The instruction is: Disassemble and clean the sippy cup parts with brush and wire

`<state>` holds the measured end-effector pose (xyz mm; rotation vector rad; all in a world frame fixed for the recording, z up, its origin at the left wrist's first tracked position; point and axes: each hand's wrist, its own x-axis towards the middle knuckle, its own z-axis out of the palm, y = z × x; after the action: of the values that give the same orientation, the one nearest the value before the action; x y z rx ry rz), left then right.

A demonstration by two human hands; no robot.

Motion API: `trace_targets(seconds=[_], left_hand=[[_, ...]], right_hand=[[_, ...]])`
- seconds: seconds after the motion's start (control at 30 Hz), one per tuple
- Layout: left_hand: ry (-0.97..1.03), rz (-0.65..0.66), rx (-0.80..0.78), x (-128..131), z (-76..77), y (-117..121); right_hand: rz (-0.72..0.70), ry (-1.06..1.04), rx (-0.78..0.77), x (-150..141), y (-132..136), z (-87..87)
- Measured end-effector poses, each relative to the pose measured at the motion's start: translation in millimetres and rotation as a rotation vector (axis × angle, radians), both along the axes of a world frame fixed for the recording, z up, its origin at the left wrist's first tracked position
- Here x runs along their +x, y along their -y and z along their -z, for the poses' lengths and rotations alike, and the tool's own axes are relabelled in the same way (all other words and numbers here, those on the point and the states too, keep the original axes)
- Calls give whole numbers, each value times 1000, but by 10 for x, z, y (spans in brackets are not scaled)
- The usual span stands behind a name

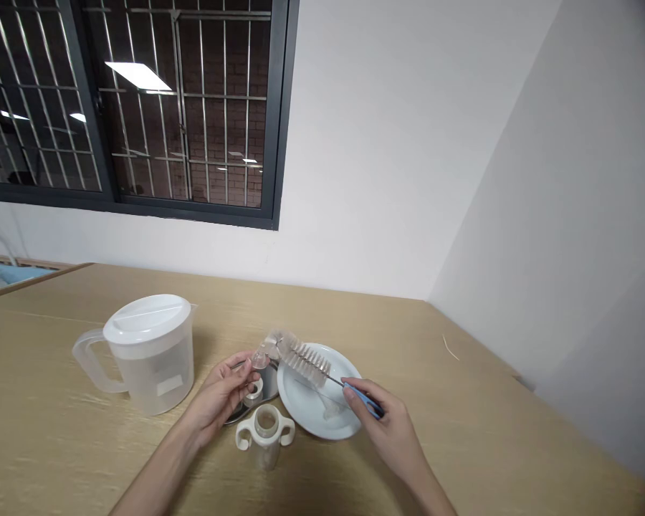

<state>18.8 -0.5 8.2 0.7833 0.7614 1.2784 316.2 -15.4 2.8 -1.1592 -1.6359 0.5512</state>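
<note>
My right hand (pixel 379 419) grips the blue handle of a bottle brush (pixel 306 362), its pale bristles pointing up and left. Between the fingertips of my left hand (pixel 228 390) is a clear bottle nipple (pixel 260 357), held at the brush's tip. The two meet above the rim of a white plate (pixel 295 408), in which a small clear piece (pixel 332 408) lies. Below my hands a baby bottle (pixel 267 448) with two white handles stands upright, its mouth uncovered. A white collar ring (pixel 254 391) rests on a shiny metal tray (pixel 270 383), partly covered by my left hand.
A lidded plastic pitcher (pixel 158 358) with liquid inside stands to the left. A thin pale strip (pixel 450 348) lies on the wooden table (pixel 494 444) at the right. Walls bound the table behind and on the right, and a blue tub (pixel 11 276) shows at far left.
</note>
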Motion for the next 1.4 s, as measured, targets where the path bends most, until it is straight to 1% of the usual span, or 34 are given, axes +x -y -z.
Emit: trace_targets(seconds=[0.07,0.13,0.23,0.3,0.37,0.57,0.77,0.97,1.03,1.13,1.2,1.4], left_hand=[[-61,-4,43,-6,20,-3],[-172,-47,131,-8,35,-10],[-372,-188,279,-5,50,-31],[-471,-281,333,2,61,-47],[-525,-327,359,9,77,-60],[-580,-311,334,10,148,-80],[-585,-310,366,8,169,-81],[-613,-308,383,-7,217,-109],[-616,-310,375,-10,229,-123],[-616,-310,371,-8,228,-129],[-616,-309,373,-6,224,-124],[-639,-325,377,-13,226,-120]], right_hand=[[28,-9,0,6,-12,7],[41,-22,4,19,-17,12],[16,-25,11,35,-5,12],[-18,-8,13,34,7,10],[-33,12,13,26,11,11],[24,11,24,15,-10,16],[-23,40,26,21,-1,19],[58,25,36,34,-41,61],[46,12,29,35,-29,50],[-11,33,19,26,-5,32],[-15,50,23,22,-9,38],[68,29,35,45,-58,95]])
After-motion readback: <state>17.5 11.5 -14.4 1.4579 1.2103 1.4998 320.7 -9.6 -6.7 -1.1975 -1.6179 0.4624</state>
